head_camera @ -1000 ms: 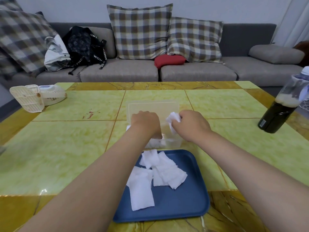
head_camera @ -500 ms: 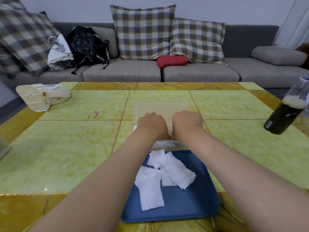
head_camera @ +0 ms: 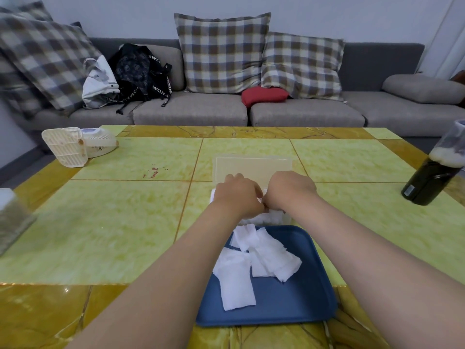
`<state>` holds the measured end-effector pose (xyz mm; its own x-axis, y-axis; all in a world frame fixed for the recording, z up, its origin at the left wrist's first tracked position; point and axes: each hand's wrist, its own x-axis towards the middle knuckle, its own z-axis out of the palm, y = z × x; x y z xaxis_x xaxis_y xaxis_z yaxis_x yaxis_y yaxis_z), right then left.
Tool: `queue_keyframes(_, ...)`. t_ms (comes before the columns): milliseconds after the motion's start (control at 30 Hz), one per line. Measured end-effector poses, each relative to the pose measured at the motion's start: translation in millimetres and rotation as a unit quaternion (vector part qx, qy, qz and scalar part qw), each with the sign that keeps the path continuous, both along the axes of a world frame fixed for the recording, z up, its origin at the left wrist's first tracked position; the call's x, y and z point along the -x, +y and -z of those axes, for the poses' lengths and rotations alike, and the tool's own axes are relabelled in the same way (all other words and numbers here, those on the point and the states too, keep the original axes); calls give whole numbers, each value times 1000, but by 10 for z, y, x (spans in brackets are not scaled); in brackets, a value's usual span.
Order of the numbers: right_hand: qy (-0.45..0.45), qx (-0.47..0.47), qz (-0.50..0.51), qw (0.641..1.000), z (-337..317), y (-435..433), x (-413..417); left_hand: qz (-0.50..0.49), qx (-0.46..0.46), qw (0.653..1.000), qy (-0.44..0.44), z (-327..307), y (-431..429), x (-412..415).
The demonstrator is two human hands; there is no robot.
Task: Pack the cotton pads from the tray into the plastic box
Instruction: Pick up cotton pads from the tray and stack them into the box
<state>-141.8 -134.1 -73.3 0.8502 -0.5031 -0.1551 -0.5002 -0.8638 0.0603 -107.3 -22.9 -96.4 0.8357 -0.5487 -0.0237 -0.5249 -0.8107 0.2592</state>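
Observation:
A blue tray (head_camera: 289,306) lies at the table's near edge with several white cotton pads (head_camera: 236,280) loose on it. Just beyond it stands the clear plastic box (head_camera: 286,219), its open lid (head_camera: 251,166) lying flat behind it. White pads (head_camera: 273,217) show inside the box's near wall. My left hand (head_camera: 236,195) and my right hand (head_camera: 292,188) are side by side over the box, knuckles up and fingers curled down into it. The fingertips and whatever they hold are hidden.
A dark bottle (head_camera: 432,177) stands at the right edge of the yellow-green tiled table (head_camera: 113,222). A white fan (head_camera: 75,146) lies at the far left, and a blurred container (head_camera: 10,217) at the left edge. A grey sofa (head_camera: 191,112) with cushions and bags is behind.
My right hand, which held a white pad above the box, has dropped into the box next to my left hand. The pad is out of sight now. The view shifted slightly.

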Motion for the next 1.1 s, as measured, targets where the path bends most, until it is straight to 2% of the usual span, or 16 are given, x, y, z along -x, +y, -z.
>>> queue_keyframes(67, 2, -52, -13, 999, -1, -12, -10, 15, 22, 1000, 0, 10, 34, -3)
queue_keyframes(167, 41, -136, -30, 989, -106, -76, 14, 22, 107, 994, 20, -14, 147, -3)
queue_keyframes(267, 20, -118, -38, 992, -197, -170, 82, 42, 125, 991, -13, 2, 222, 35)
queue_keyframes(367, -73, -101, -24, 992, -155, -284, 174, 86, 100, 991, -8, 34, 223, 146)
queue_keyframes(433, -131, -96, -33, 986, -55, -362, 261, 122, 44, 992, 0, 70, 200, 221)
queue_keyframes(500, -169, -101, -66, 978, -4, -401, 383, 153, -23, 988, -4, 114, 188, 269)
queue_keyframes(567, -179, -78, -136, 971, 52, -422, 479, 160, -53, 986, -4, 159, 196, 288)
queue_keyframes(667, -64, -52, -243, 966, 141, -376, 582, 146, -73, 986, -15, 204, 217, 311)
queue_keyframes(767, 35, -93, -259, 961, 217, -321, 626, 146, -81, 986, -1, 218, 228, 305)
queue_keyframes(833, 55, -79, -253, 963, 231, -303, 631, 148, -50, 987, 22, 198, 241, 290)
queue_keyframes(900, 42, -77, -254, 963, 200, -284, 643, 135, 19, 989, 51, 160, 283, 291)
queue_keyframes(1000, -58, -77, -275, 957, 108, -219, 676, 101, 110, 989, 18, 89, 420, 308)
queue_keyframes(1100, -156, -91, -287, 941, -39, -99, 736, 76, 146, 986, -21, 2, 587, 362)
